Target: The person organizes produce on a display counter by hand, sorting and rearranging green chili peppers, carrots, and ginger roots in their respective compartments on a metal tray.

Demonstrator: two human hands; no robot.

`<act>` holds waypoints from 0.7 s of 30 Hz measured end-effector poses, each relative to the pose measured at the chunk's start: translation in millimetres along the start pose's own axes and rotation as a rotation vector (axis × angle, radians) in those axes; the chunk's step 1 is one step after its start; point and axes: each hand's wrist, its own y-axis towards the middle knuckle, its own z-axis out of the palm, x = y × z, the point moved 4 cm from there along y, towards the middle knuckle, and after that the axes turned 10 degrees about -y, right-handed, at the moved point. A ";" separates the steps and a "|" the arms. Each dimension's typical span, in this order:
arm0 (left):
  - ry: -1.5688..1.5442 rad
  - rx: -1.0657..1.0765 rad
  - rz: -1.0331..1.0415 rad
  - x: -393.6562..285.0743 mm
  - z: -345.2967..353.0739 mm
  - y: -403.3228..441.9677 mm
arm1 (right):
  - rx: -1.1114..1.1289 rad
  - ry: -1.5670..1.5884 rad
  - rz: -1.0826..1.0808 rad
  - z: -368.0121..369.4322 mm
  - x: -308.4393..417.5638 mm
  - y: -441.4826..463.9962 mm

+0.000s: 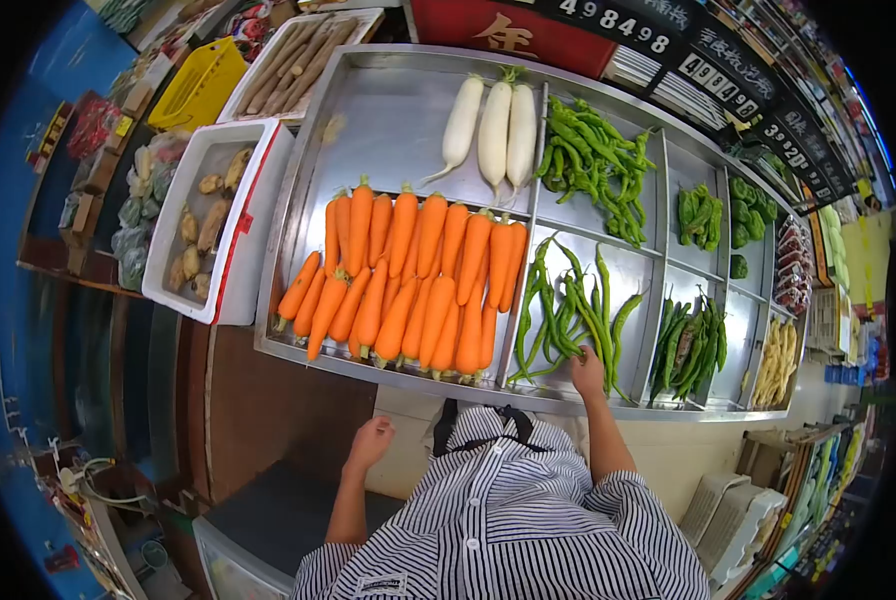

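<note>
My right hand (588,371) reaches into the front metal compartment, its fingers closed at the lower end of a long green chili pepper (570,342). More long green chilies lie loosely around it, spread with gaps between them. My left hand (371,441) hangs in front of the display tray's front edge (388,377), fingers curled in, with nothing visible in it. Left of the chilies, orange carrots (431,240) lie in two overlapping rows. Behind the carrots rest three white radishes (493,130).
Other compartments hold a pile of green peppers (593,160), dark green chilies (690,345) and pale yellow pods or roots (775,362). A white foam box (158,255) with lotus roots stands at left, near a yellow basket (198,85). Price boards (728,75) line the back.
</note>
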 end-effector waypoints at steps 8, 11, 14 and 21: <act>-0.004 0.009 -0.034 29.8 24.5 -29.3 | 0.089 -0.106 -0.076 12.3 -15.8 -3.2; 0.000 -0.019 -0.050 33.5 37.6 -42.9 | 0.161 -0.129 -0.078 6.8 -12.7 -2.0; 0.045 -0.030 -0.072 36.2 55.9 -54.1 | 0.151 -0.162 -0.109 4.6 -21.1 -0.2; 0.163 -0.001 -0.126 40.8 116.1 -85.2 | 0.156 -0.135 -0.273 0.8 -53.0 -20.5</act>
